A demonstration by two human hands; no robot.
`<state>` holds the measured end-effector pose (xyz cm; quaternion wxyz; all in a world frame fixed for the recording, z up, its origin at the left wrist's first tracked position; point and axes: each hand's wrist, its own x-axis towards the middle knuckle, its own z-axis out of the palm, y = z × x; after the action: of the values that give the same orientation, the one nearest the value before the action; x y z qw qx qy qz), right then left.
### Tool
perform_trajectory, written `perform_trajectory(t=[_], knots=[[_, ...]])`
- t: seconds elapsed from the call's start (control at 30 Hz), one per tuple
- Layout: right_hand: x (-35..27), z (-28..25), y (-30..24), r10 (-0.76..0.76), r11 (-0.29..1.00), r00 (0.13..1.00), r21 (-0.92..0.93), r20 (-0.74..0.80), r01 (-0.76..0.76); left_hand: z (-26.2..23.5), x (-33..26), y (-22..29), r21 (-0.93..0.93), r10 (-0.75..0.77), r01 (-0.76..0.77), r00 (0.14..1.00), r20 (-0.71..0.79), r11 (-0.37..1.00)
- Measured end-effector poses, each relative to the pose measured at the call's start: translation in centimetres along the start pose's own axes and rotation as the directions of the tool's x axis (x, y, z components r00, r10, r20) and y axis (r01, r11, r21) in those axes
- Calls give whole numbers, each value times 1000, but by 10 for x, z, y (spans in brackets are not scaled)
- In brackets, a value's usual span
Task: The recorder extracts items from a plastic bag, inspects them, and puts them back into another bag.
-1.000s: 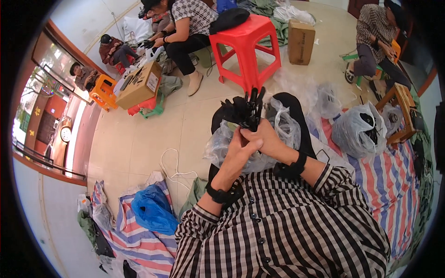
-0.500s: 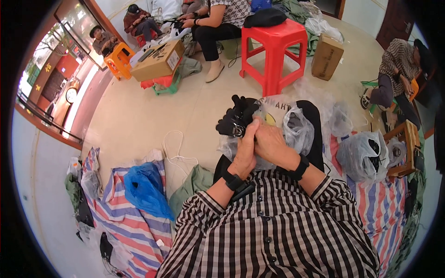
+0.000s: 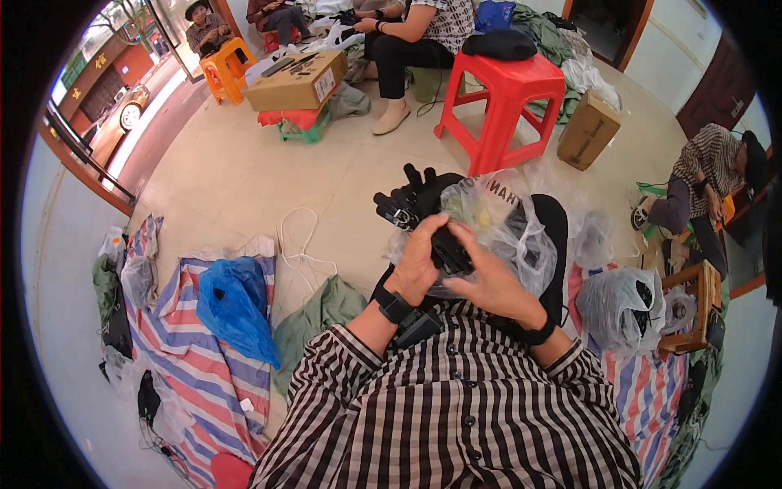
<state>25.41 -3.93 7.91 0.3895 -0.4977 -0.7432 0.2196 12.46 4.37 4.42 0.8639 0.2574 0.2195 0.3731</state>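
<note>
Over my lap a bundle of black rod-like pieces (image 3: 411,200) with rounded ends and a small shiny metal part points away from me. My left hand (image 3: 414,265) is closed round its near left side, the fingers partly hidden behind it. On the other side my right hand (image 3: 501,281) has its fingers stretched and thumb apart, close against the bundle's near end. What exactly the black pieces are I cannot make out. A clear printed plastic bag (image 3: 525,248) lies on my lap beside and beneath the bundle, with dark contents showing through.
Ahead stands a red stool (image 3: 509,85) with a black cap on it. A cardboard box (image 3: 297,81) rests on a low green stool, left of a seated person. Left lies a blue plastic bag (image 3: 236,306) on striped sheeting; right, a clear bag (image 3: 619,310) by a wooden stool (image 3: 692,301).
My right hand has loosened from its clasp over the left hand and opened, drawing back to the right. More of the bundle's near end now shows. The whole view has shifted slightly.
</note>
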Motion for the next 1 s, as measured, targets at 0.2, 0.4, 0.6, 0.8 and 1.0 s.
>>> perform_trajectory(t=[0.2, 0.4, 0.6, 0.8, 1.0], knots=[[-19, -46, 7, 145, 986, 989, -90, 11, -144, -2, 4, 17, -188, 14, -10, 1000, 15, 982], [-29, -51, 49, 128, 955, 973, -240, -190, -173, 3, -3, 19, -108, -52, 52, 999, -3, 993], [-22, -28, 96, 148, 979, 982, -162, 120, -128, -22, 7, 15, 223, 93, -38, 966, -243, 974], [-29, -30, 93, 160, 984, 946, -117, 281, -132, -17, 6, 6, 460, 154, -37, 963, -220, 887], [-31, -63, 56, -139, 896, 990, -431, -38, 109, -31, 4, 17, 282, 59, 4, 975, -216, 959]])
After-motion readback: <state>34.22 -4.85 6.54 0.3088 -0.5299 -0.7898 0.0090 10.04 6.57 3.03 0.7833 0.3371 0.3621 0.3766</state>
